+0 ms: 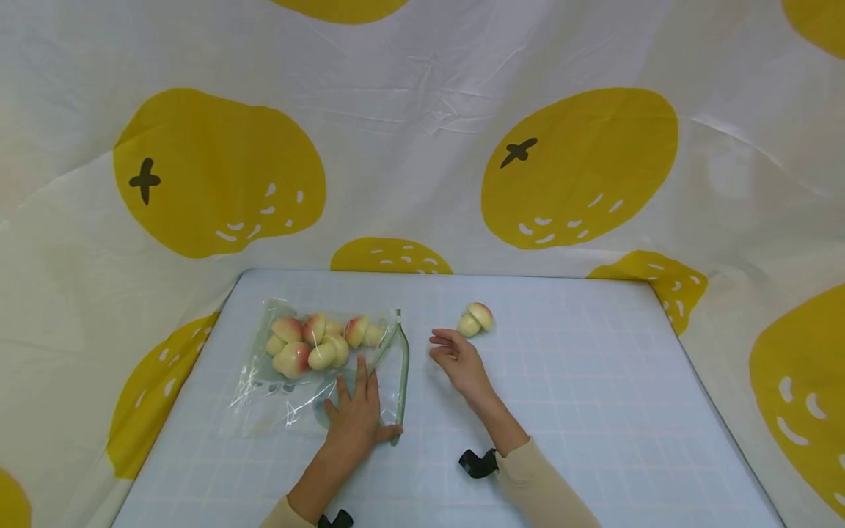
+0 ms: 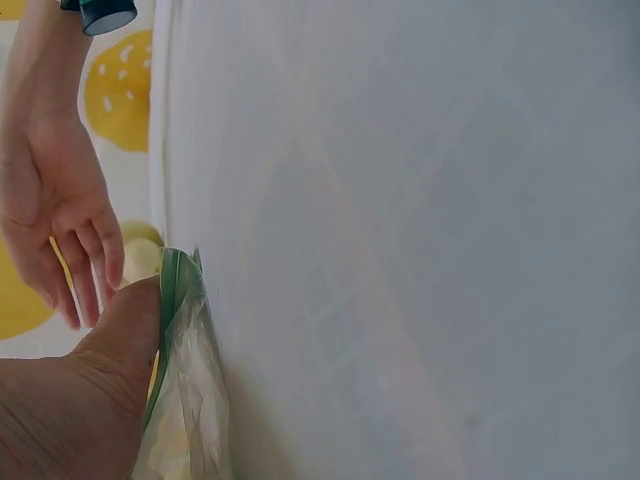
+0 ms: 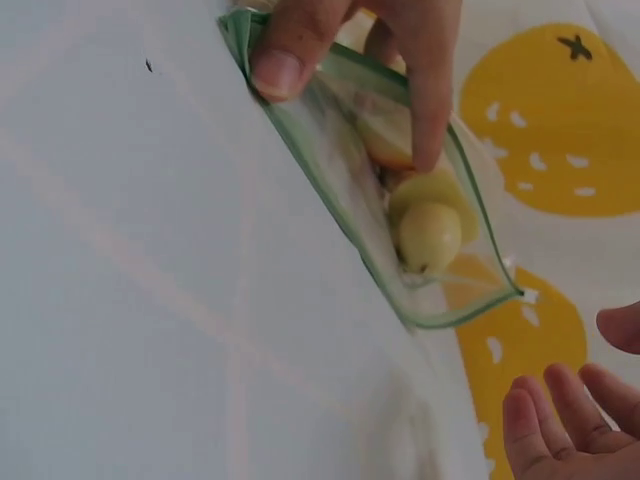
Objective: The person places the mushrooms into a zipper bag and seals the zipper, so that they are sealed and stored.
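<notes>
A clear zip bag (image 1: 254, 411) with a green seal strip lies on the left of the table, holding several mushroom-shaped pieces (image 1: 288, 359), cream with reddish caps. My left hand (image 1: 354, 424) rests on the bag with fingers spread, its thumb at the green edge. In the right wrist view the bag's mouth gapes, and a pale mushroom piece (image 3: 430, 237) shows inside. My right hand (image 1: 461, 364) hovers right of the bag, fingers loosely bent and holding nothing. Just beyond its fingertips lies one loose mushroom piece (image 1: 479, 317).
A pale checked cloth (image 1: 581, 411) covers the table. Behind and beside it hangs a white curtain (image 1: 409, 147) with large yellow fruit prints. Black wrist cameras (image 1: 478, 463) sit on both forearms, by the beige sleeves (image 1: 544, 484).
</notes>
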`<state>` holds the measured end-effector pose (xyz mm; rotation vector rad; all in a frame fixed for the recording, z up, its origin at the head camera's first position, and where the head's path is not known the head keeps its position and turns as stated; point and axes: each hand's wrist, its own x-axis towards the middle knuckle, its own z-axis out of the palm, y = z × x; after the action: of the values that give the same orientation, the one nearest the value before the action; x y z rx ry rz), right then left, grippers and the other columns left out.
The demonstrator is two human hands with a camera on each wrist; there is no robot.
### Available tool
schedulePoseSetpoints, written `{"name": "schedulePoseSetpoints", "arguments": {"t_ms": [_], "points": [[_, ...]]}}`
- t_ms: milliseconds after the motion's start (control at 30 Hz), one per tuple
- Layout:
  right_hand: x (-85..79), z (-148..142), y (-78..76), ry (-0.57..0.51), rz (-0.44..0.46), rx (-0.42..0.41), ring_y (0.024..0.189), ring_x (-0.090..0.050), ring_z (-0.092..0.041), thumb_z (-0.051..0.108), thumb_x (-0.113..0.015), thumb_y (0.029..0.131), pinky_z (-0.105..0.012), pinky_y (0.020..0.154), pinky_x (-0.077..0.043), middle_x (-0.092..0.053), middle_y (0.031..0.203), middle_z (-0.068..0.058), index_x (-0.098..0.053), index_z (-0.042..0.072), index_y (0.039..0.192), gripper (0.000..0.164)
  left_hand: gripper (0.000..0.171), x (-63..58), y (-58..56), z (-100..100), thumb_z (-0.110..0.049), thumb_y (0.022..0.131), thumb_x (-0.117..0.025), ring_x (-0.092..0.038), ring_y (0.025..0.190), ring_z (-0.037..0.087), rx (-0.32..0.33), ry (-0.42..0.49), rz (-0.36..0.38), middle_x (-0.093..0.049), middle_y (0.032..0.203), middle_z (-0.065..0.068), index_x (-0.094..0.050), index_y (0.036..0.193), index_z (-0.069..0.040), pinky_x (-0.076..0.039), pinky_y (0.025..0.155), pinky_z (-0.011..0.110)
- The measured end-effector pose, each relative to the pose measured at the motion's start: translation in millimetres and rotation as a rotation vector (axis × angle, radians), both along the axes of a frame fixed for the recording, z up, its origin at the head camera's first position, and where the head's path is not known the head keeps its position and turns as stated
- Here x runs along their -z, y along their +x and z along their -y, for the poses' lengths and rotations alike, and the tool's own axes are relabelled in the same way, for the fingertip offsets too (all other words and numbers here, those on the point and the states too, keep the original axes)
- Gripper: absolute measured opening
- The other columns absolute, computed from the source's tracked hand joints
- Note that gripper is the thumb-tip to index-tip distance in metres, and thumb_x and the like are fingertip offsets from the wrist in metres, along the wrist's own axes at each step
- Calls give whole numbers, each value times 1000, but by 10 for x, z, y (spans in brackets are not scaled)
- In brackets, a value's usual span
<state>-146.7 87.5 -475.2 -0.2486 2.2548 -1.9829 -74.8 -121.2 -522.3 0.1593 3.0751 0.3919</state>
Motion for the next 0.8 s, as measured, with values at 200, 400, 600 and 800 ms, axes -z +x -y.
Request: {"name": "schedulePoseSetpoints", "arguments": {"t_ms": [200,400,600,800], "points": [[-75,-180,-7,42,-27,82,108,-63,-33,0,-64,95,-34,90,-51,-64,122,-22,-59,-5,130,36,118,-1,4,-1,-58,63,-88,-30,129,66,8,-6,-11,-13,162,26,-38,147,8,-36,83,82],[-154,-391,-74,52,-48,140,111,-60,-37,-1,-64,96,-27,88,-48,-60,126,-29,-55,-10,132,38,118,-7,9,2,-59,63,-87,-31,129,67,17,-5,-16,-13,162,26,-38,147,9,-36,83,81],[-194,-592,-256,35,-90,194,112,-58,-38,-3,-63,96,-18,86,-48,-58,129,-30,-54,-12,133,40,117,-10,0,6,-59,64,-87,-31,129,66,15,-1,-18,-13,162,26,-38,147,8,-36,83,81],[-206,-706,-445,57,-142,229,111,-58,-39,-4,-63,95,-16,85,-47,-58,128,-32,-56,-11,131,38,117,-5,3,20,-57,64,-88,-30,129,68,17,13,-9,-13,162,27,-37,147,9,-34,83,83]]}}
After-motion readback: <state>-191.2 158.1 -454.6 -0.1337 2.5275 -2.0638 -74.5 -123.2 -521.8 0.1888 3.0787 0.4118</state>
